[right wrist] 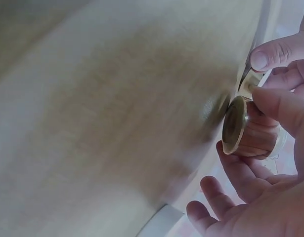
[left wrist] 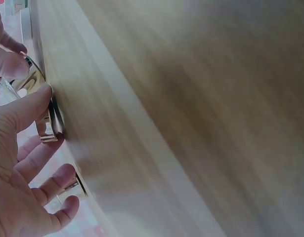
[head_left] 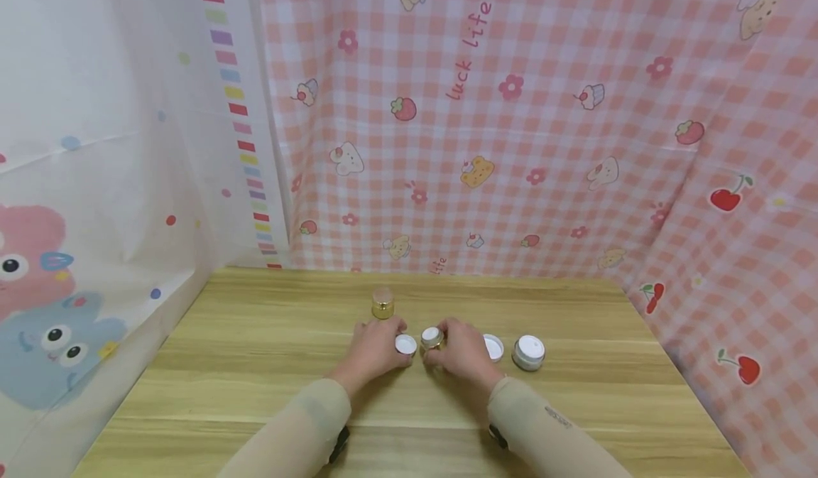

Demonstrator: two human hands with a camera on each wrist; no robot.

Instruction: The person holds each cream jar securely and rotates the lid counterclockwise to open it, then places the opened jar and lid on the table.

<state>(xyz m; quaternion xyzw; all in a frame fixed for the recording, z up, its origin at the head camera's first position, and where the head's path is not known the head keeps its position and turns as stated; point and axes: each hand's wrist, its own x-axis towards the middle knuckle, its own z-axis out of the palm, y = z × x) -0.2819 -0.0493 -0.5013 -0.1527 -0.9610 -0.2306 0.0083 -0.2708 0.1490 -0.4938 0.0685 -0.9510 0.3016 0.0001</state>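
Note:
My left hand (head_left: pixel 375 344) pinches a small gold lid (head_left: pixel 405 344) between thumb and fingers, its white inside facing up. In the left wrist view the lid's shiny gold side (left wrist: pixel 49 129) shows at the tabletop. Close to its right, my right hand (head_left: pixel 465 351) grips a small gold jar (head_left: pixel 432 337) with a white top face. The right wrist view shows this jar's gold body (right wrist: pixel 258 136) held by thumb and fingers, tilted, its base near the table. Lid and jar are a small gap apart in the head view.
Behind my left hand stands a gold jar (head_left: pixel 383 305) with a pinkish top. Right of my right hand lie a round white-faced lid (head_left: pixel 493 348), partly hidden, and a larger silvery jar (head_left: pixel 529 354) with a white top. Patterned cloth (head_left: pixel 486 201) hangs behind the wooden table (head_left: pixel 255 364).

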